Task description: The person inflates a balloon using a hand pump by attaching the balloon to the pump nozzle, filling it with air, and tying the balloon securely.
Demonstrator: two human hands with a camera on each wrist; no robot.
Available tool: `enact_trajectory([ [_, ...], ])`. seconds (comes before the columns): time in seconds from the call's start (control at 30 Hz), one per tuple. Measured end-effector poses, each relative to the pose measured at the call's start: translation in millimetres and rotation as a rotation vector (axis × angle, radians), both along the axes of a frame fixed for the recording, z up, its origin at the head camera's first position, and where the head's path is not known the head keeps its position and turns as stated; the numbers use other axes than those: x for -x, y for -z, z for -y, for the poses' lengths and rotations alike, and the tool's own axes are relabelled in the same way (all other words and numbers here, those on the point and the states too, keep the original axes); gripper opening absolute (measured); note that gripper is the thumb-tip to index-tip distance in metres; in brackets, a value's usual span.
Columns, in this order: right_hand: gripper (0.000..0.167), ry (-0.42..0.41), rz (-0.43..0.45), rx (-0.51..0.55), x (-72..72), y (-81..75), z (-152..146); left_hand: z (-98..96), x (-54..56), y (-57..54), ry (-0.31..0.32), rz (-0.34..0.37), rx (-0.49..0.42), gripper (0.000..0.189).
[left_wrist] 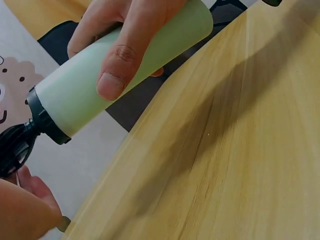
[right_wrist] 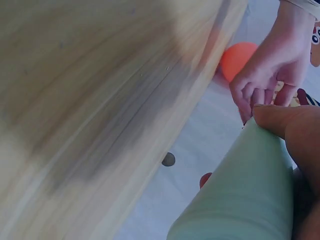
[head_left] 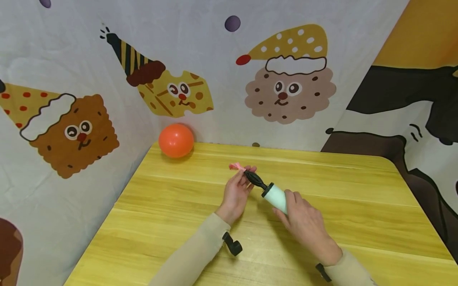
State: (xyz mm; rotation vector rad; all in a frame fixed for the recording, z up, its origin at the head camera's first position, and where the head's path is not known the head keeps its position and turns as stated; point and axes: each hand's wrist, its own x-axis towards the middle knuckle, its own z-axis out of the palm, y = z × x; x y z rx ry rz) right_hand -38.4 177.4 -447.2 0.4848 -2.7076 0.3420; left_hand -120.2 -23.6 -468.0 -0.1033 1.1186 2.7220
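Observation:
In the head view my right hand (head_left: pixel 305 220) grips the mint-green barrel of a hand balloon pump (head_left: pixel 276 198). Its ribbed black nozzle (head_left: pixel 255 179) points up and left. A limp pink balloon (head_left: pixel 236 167) is at the nozzle tip, where the fingers of my left hand (head_left: pixel 235 196) pinch its neck. The pump is held above the table, tilted. From the left wrist, the right thumb (left_wrist: pixel 117 75) lies along the barrel below the black collar (left_wrist: pixel 47 117). The right wrist view shows the left fingers beyond the barrel (right_wrist: pixel 245 185), which hides the nozzle and the pink balloon.
An inflated orange balloon (head_left: pixel 176 140) sits at the far left corner of the wooden table (head_left: pixel 161 222). Behind the table hangs a cloth (head_left: pixel 218 51) printed with cartoon snacks in party hats. Each sleeve has a black strap (head_left: pixel 232 244) near the wrist.

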Motion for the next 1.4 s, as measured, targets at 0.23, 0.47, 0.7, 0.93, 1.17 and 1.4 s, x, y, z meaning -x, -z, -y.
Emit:
enact_trajectory([
  [0.23,0.062,-0.020,-0.073,-0.031,1.9,1.9,-1,1.1,1.7,-3.2,0.010,0.022,-0.112,0.030],
  [0.47,0.064,-0.033,-0.158,-0.058,3.3,3.5,0,-3.0,1.0,-4.2,-0.058,-0.030,0.019,0.019],
  [0.7,0.060,0.001,0.018,0.005,1.0,0.9,3,-2.9,0.1,-4.5,-0.026,-0.064,0.055,0.038],
  [0.93,0.058,0.007,0.292,0.191,1.2,-8.3,3,1.5,1.5,-5.8,0.034,-0.014,-0.129,0.036],
  [1.17,0.062,-0.010,0.493,0.372,3.0,-11.8,2,4.0,2.1,-6.0,0.035,-0.009,-0.147,0.023],
  [1.4,0.060,-0.010,0.501,0.376,3.3,-11.1,2,5.7,4.7,-8.3,0.045,-0.064,-0.083,0.034],
])
